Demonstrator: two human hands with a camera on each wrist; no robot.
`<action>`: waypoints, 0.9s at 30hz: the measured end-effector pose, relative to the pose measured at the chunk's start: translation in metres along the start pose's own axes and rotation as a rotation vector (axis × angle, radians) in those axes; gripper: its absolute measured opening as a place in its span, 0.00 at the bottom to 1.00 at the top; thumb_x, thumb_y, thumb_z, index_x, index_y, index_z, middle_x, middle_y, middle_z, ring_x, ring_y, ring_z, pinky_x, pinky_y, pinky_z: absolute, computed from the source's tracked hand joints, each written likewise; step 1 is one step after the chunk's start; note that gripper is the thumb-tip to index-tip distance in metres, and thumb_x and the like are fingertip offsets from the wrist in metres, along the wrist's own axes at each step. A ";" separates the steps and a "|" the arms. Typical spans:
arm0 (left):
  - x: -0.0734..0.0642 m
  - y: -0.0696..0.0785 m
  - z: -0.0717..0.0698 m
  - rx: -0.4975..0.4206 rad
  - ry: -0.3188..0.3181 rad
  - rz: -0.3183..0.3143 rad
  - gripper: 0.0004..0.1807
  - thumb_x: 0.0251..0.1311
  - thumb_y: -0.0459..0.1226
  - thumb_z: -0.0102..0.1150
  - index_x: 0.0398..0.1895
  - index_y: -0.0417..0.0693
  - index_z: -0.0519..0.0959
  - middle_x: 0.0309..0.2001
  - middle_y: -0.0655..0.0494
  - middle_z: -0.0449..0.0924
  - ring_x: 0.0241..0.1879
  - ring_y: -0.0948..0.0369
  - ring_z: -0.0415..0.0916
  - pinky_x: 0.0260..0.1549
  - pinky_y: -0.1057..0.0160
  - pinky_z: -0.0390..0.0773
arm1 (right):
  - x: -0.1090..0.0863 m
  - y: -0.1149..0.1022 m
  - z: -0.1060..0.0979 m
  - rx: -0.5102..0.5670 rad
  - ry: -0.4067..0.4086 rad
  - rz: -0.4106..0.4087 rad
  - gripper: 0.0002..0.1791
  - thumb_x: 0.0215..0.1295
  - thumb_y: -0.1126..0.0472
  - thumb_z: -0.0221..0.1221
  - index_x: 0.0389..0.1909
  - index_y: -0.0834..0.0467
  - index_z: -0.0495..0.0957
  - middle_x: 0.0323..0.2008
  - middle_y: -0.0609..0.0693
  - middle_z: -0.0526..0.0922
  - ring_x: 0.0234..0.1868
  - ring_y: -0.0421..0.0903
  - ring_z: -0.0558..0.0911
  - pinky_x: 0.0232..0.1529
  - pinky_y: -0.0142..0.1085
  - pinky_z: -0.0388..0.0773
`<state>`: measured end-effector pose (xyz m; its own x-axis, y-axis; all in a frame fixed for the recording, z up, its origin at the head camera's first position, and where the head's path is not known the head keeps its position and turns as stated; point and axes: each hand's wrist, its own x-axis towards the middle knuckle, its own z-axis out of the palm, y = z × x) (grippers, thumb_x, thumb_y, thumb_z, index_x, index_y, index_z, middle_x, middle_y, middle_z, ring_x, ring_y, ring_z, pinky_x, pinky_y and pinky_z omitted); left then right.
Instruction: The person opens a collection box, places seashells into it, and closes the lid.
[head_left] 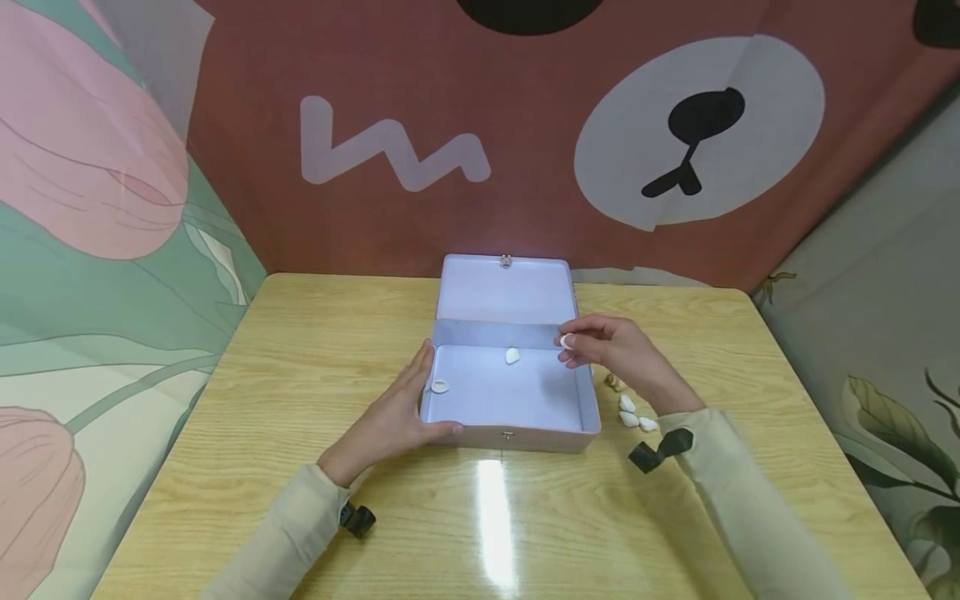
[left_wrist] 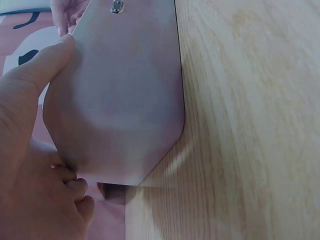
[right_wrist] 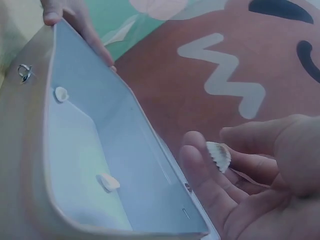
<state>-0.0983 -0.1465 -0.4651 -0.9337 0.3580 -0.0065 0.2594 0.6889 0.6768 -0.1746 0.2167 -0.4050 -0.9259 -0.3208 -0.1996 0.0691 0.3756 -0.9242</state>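
Note:
A shallow metal box (head_left: pixel 517 437) stands on the table, its hinged lid (head_left: pixel 504 287) laid back behind it. My left hand (head_left: pixel 396 421) grips the box at its left front corner, thumb on the front rim and fingers along the left side. Over the right edge of the box, my right hand (head_left: pixel 618 350) pinches a ribbed white seashell (right_wrist: pixel 218 156) between thumb and fingers. Inside the box one shell (head_left: pixel 512 356) lies toward the back and another shell (head_left: pixel 439 387) sits by the left wall. A small clasp (left_wrist: pixel 117 6) shows on the box front.
To the right of the box lie several white shells (head_left: pixel 628 418), with small brownish pieces (head_left: pixel 615 382) just behind them, partly hidden by my right hand. The wooden table (head_left: pixel 330 333) backs onto a printed cloth (head_left: pixel 390 225).

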 end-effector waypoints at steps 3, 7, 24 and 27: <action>0.000 0.000 0.000 0.007 0.001 -0.001 0.74 0.54 0.65 0.76 0.88 0.46 0.37 0.90 0.51 0.31 0.88 0.46 0.37 0.84 0.39 0.55 | 0.002 0.000 0.005 -0.029 -0.052 -0.013 0.22 0.80 0.55 0.60 0.67 0.61 0.79 0.64 0.65 0.84 0.53 0.53 0.92 0.61 0.50 0.88; 0.000 0.000 0.001 0.005 0.003 0.000 0.74 0.54 0.65 0.76 0.88 0.45 0.37 0.90 0.49 0.32 0.88 0.45 0.38 0.84 0.38 0.55 | 0.003 0.000 0.010 -0.039 -0.111 -0.038 0.22 0.82 0.55 0.58 0.68 0.64 0.78 0.65 0.63 0.83 0.54 0.55 0.92 0.59 0.50 0.89; 0.001 0.001 0.000 -0.008 0.001 0.001 0.74 0.53 0.66 0.76 0.88 0.45 0.37 0.90 0.51 0.31 0.88 0.47 0.38 0.84 0.39 0.56 | 0.001 -0.004 0.010 -0.039 -0.141 -0.010 0.26 0.85 0.55 0.52 0.73 0.68 0.71 0.70 0.68 0.79 0.57 0.56 0.91 0.59 0.49 0.89; 0.001 0.000 0.000 -0.009 0.004 0.005 0.74 0.54 0.65 0.76 0.88 0.45 0.38 0.90 0.50 0.31 0.88 0.47 0.38 0.83 0.39 0.56 | -0.002 -0.005 0.006 -0.034 -0.132 -0.015 0.27 0.85 0.55 0.52 0.74 0.68 0.70 0.70 0.69 0.78 0.57 0.56 0.91 0.59 0.49 0.89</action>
<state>-0.0989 -0.1461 -0.4655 -0.9332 0.3593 0.0001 0.2623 0.6812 0.6835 -0.1712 0.2104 -0.4018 -0.8695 -0.4378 -0.2287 0.0406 0.3982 -0.9164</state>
